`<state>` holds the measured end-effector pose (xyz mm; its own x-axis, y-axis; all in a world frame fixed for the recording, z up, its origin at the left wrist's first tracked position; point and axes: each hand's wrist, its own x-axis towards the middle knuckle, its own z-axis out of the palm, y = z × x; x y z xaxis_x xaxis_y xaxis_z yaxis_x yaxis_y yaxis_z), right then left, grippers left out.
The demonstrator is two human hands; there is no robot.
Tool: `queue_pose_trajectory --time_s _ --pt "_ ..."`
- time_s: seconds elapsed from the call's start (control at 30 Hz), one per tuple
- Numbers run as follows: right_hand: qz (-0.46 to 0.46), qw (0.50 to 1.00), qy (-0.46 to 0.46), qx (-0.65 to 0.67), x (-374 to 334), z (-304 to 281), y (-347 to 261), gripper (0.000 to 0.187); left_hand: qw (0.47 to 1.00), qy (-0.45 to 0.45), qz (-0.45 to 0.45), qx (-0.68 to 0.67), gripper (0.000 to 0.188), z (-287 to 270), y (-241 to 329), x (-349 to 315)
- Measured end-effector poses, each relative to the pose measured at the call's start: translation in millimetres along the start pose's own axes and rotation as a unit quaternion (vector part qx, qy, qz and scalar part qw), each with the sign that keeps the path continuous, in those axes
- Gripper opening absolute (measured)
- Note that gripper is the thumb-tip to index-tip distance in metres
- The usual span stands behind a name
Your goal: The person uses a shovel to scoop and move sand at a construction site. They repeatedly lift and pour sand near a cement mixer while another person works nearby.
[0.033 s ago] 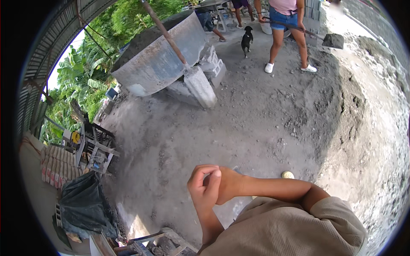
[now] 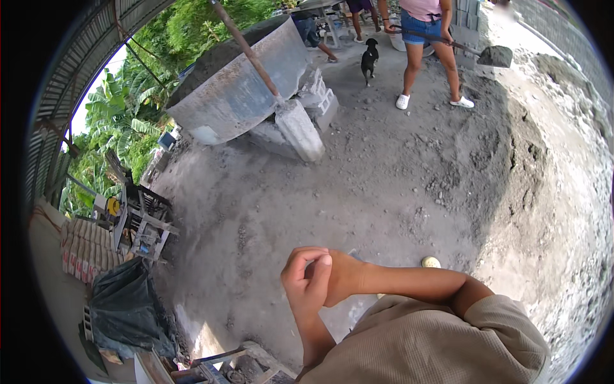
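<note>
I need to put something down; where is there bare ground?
The widest bare patch is the grey ground between the trough, the black sheet and the clasped left hand and right hand. It is crowded on the left, around the stacked bags; loose rubble lies near the person with the shovel.

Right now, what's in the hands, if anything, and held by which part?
No object visible. The left hand clasps the right hand around its finger end; whether something small is hidden inside can't be told.
</note>
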<state>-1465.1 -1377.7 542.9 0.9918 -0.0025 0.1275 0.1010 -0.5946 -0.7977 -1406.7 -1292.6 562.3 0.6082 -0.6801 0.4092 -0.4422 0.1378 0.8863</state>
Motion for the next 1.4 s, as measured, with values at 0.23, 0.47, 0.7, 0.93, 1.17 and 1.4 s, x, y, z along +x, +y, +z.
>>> queue_pose_trajectory --time_s 0.23,0.47,0.7,0.93,1.17,1.4 --pt "-0.026 0.999 0.031 0.002 -1.6 -7.8 1.8 0.008 1.000 -0.016 0.011 0.003 0.006 5.9 -0.3 6.4" --pt "-0.028 0.996 0.044 -0.071 -4.2 -13.3 8.7 0.012 0.998 -0.061 0.019 -0.003 0.003 14.7 0.3 15.3" --pt "-0.028 0.995 0.082 -0.043 -14.5 -25.0 -1.0 0.012 0.998 -0.052 0.037 -0.007 0.006 18.7 -1.7 18.2" --pt "0.012 0.997 0.071 0.026 -2.1 -16.3 16.0 0.007 0.997 -0.069 0.028 -0.008 0.007 19.3 -2.9 22.5" --pt "0.024 0.998 0.050 0.012 2.6 -16.7 13.0 0.012 0.998 -0.055 0.009 -0.014 0.007 15.5 -7.9 23.3" --pt "-0.006 0.998 0.049 -0.042 1.1 -24.7 9.9 0.008 0.999 -0.043 0.002 -0.012 0.007 15.9 -7.2 23.3"
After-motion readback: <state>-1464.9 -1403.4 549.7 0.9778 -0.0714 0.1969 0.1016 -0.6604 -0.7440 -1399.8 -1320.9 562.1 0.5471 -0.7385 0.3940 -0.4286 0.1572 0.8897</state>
